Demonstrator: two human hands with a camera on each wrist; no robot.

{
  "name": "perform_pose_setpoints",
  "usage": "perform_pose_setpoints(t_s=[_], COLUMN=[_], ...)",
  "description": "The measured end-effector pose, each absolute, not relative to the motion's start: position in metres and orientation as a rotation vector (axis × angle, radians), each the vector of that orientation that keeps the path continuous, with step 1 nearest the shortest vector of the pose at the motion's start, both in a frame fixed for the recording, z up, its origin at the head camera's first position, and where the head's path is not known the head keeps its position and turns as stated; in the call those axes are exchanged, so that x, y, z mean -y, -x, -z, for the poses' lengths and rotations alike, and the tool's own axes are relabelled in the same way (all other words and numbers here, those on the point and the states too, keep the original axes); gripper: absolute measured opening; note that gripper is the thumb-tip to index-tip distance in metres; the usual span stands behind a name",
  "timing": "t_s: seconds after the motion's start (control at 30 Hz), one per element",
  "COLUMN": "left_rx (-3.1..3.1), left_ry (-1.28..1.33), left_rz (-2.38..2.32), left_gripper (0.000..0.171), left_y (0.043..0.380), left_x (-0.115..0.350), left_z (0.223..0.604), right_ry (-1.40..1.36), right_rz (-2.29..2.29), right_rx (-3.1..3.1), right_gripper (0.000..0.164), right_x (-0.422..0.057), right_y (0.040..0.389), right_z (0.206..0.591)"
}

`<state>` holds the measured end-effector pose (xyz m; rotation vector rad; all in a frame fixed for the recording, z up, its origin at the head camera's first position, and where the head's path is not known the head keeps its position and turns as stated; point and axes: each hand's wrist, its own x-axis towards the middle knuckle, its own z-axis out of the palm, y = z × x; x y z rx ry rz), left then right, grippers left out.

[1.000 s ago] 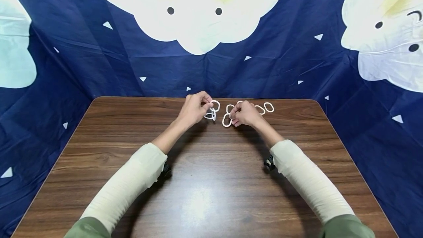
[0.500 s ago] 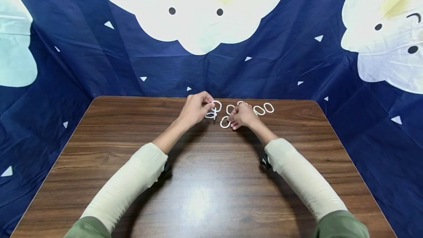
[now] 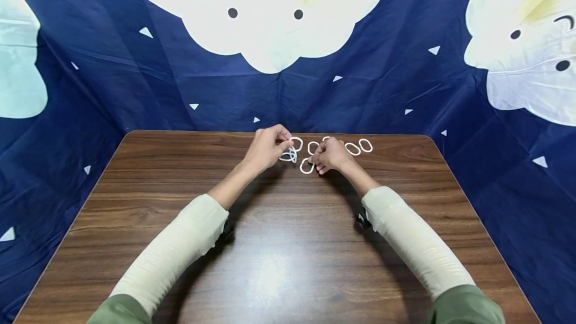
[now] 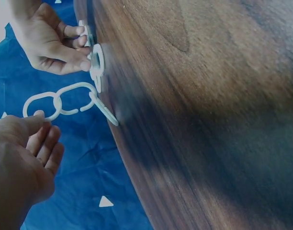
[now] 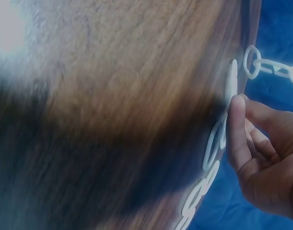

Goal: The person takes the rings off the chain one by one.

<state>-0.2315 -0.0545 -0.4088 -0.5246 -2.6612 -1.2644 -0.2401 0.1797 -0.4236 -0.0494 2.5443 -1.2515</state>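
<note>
White open C-shaped plastic chain links are worked at the table's far edge. My left hand point(image 3: 265, 148) pinches one link point(image 4: 41, 95) between thumb and fingers. Through it hangs a second link point(image 4: 77, 85), and a third link point(image 4: 107, 113) hooks onto that one, slanting down at the table edge. Right of this chain, the fingertips of my right hand point(image 3: 333, 154) hold another link point(image 5: 231, 79), with its gap partly visible in the head view. This link stands apart from the left chain. Further links lie behind and beside the right hand, which partly covers them.
Several white links, among them an outer link point(image 3: 361, 142), lie right of the right hand along the back of the wooden table point(image 3: 270, 224). Behind the far edge hangs a blue cloth point(image 3: 216, 89) with cloud prints, which also runs up both sides.
My right hand has shifted slightly toward the left and nearer, with its link. The chain under the left hand has swung a little to the right; the left hand is almost still.
</note>
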Motion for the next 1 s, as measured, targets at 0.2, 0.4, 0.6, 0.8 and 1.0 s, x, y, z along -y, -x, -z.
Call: perform_pose_setpoints(t_s=[0.2, 0.4, 0.6, 0.8, 1.0], left_rx=[2.652, 2.656, 2.671, 2.673, 2.661], left_ry=[0.526, 0.524, 0.522, 0.507, 0.506], left_rz=[1.278, 1.280, 1.263, 1.276, 1.302], left_gripper=[0.012, 0.012, 0.012, 0.014, 0.016], left_y=[0.231, 0.231, 0.232, 0.231, 0.231], left_x=[0.055, 0.055, 0.055, 0.055, 0.056], left_z=[0.409, 0.409, 0.410, 0.410, 0.413], right_ry=[0.250, 0.578, 0.660, 0.647, 0.578], right_rz=[1.309, 1.431, 1.491, 1.569, 1.668], right_rx=[-2.540, -2.501, -2.507, -2.485, -2.411], right_gripper=[0.018, 0.029, 0.022, 0.017, 0.015], right_x=[-0.184, -0.183, -0.181, -0.180, -0.179], right_y=[0.242, 0.245, 0.247, 0.245, 0.245], right_z=[0.416, 0.412, 0.412, 0.409, 0.407])
